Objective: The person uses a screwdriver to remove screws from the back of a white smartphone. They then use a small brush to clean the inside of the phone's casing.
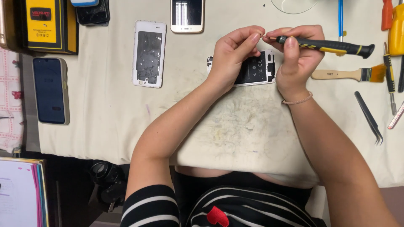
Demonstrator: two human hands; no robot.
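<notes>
Cream cloth (105, 113): screwdriver (324, 45) crosswise, tip leftward.

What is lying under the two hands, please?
An opened white phone with its dark inside showing lies on the cloth. The left hand covers its left end; the right hand holds a screwdriver.

Counted on worktop: two hands (233, 52) (294, 50), one screwdriver (326, 45), one brush (349, 75), one tweezers (369, 117), one opened phone (256, 69), one back cover (149, 53).

- Black screwdriver (326, 45) with yellow accents
- White opened phone (254, 68), black battery inside
- Paintbrush (351, 75), pale wooden handle, yellow bristles
- Cream, stained work mat (235, 126)
- Black-and-white striped sleeve (151, 206)
</notes>
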